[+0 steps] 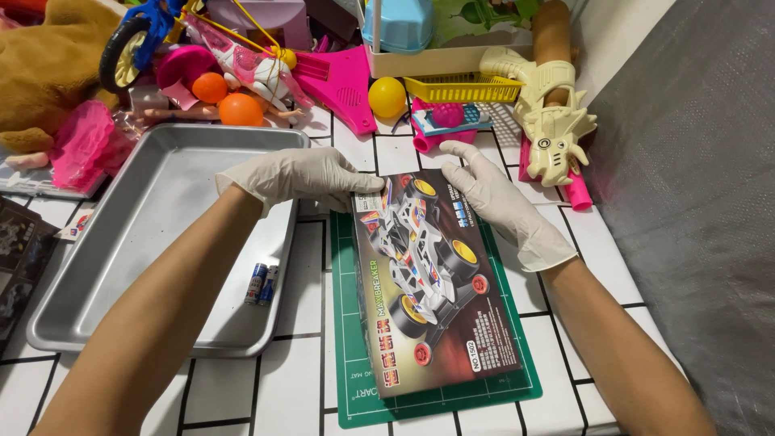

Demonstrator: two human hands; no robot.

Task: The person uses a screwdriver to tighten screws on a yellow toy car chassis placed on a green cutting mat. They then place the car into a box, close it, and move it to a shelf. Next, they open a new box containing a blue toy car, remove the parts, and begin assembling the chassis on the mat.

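A flat cardboard box point(432, 282) printed with a toy race car lies on a green cutting mat point(349, 355) on the white tiled table. Both of my hands wear white gloves. My left hand point(295, 178) grips the box's far left corner, fingers pointing right. My right hand point(492, 198) rests on the box's far right corner, fingers curled over its top edge. The box lies flat, its long side running away from me.
A metal tray point(121, 266) holding two small batteries point(261, 283) sits left of the mat. Toys crowd the back: orange balls point(240, 109), a yellow ball point(387, 97), a cream toy gun point(549, 121), a plush animal point(48, 64). A grey cloth point(694, 186) covers the right.
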